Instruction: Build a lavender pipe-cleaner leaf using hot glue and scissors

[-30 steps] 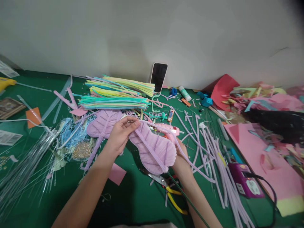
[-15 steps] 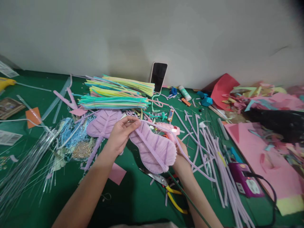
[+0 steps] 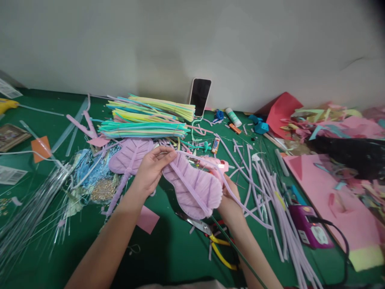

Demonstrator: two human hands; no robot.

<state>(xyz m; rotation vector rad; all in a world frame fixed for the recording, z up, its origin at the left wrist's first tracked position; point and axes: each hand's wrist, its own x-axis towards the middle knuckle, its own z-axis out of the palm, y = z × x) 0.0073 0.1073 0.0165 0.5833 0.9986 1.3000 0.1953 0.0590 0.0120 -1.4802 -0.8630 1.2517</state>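
Note:
A lilac pipe-cleaner leaf (image 3: 195, 186) with a midrib and side veins is held up between both hands. My left hand (image 3: 155, 168) pinches its narrow upper-left tip, together with the end of a loose lilac pipe cleaner (image 3: 233, 194) that arcs over to the right. My right hand (image 3: 230, 196) is closed at the broad right end; most of its fingers are hidden behind the leaf. A green stem wire (image 3: 237, 249) runs from that end to the lower right. Behind lies a pink glue gun (image 3: 221, 165), partly covered. A similar leaf (image 3: 130, 156) with a wrapped stem lies left.
Yellow-handled scissors (image 3: 207, 229) lie below the leaf. Bundled coloured pipe cleaners (image 3: 144, 129) and an upright phone (image 3: 200, 96) stand behind. Loose lilac pipe cleaners (image 3: 279, 216) and a purple power box (image 3: 309, 226) are at right. Clear strands (image 3: 36, 216) spread at left.

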